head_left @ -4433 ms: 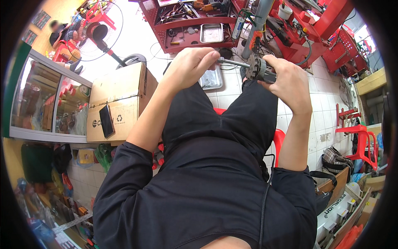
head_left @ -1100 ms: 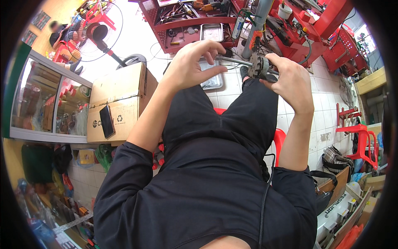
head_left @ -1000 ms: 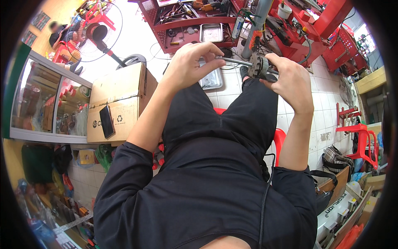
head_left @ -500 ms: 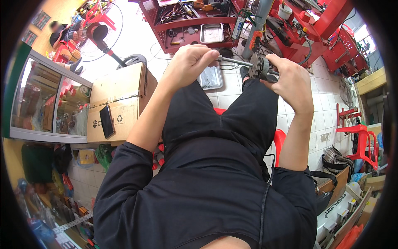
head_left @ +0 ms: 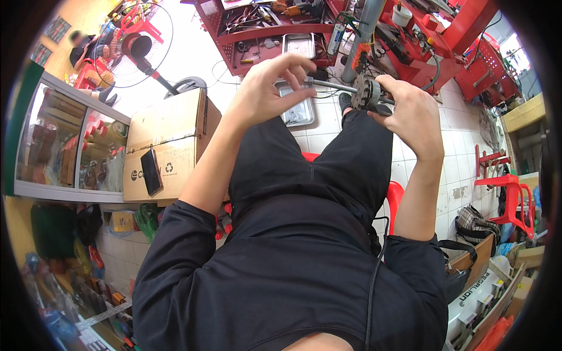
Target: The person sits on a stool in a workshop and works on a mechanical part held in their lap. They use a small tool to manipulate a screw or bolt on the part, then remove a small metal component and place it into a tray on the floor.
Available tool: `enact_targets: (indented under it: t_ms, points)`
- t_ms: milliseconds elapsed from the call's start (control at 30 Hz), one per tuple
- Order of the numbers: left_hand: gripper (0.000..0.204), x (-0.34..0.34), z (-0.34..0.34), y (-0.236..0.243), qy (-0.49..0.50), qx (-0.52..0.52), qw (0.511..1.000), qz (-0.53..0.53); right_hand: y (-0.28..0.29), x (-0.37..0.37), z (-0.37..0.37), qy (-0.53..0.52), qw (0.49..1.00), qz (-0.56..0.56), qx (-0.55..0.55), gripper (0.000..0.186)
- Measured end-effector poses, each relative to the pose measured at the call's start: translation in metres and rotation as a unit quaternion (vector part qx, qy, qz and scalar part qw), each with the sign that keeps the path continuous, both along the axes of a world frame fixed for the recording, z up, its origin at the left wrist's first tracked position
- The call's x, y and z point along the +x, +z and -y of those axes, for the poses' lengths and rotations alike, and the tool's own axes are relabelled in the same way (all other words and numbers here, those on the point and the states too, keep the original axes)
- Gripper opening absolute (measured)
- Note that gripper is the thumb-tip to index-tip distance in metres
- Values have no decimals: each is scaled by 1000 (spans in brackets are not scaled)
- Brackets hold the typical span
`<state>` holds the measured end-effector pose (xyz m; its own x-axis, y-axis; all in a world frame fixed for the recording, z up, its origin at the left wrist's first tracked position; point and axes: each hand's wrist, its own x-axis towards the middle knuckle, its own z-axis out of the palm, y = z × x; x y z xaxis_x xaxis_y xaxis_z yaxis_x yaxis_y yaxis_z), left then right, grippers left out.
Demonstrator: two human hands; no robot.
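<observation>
Right hand (head_left: pixel 410 114) gripping round metal part (head_left: pixel 367 93) beyond right knee (head_left: pixel 373 133); gripped side hidden behind hand, finer detail too small to make out; rod (head_left: pixel 335 86) juts left from it; left hand (head_left: pixel 264 90) at rod's other end, fingers (head_left: pixel 295 61) spread wide, contact hard to tell; metal tray (head_left: pixel 301 110) behind, partly covered

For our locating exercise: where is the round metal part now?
The round metal part is right of centre near the top of the head view, held in the right hand, with a metal rod extending from it toward the left hand.
</observation>
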<state>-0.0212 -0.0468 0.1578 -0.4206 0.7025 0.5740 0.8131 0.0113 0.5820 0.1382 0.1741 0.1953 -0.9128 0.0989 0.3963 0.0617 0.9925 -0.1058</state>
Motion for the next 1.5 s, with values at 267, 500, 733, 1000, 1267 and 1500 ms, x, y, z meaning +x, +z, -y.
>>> enact_targets:
  t_ms: [267, 500, 733, 1000, 1267, 1500]
  points:
    - [69, -15, -4, -17, -83, 61, 960, 259, 1, 0, 1, 1, 1000, -3, 4, 42]
    - [102, -6, -18, -25, -231, 241, 696, 636, -1, 1, 2, 10, 1000, -8, 6, 44]
    - [107, 4, -20, -27, -305, 280, 606, 680, 0, -2, 14, 25, 999, 18, -18, 43]
    - [114, 15, -23, -21, -329, 313, 548, 702, 0, -3, 22, 49, 998, 29, -31, 41]
    - [112, 14, -24, -25, -286, 364, 550, 695, -3, -5, 22, 49, 998, 36, -9, 41]
    - [99, 22, -28, -27, -71, 168, 885, 429, -10, -7, 26, 40, 997, 55, 44, 42]
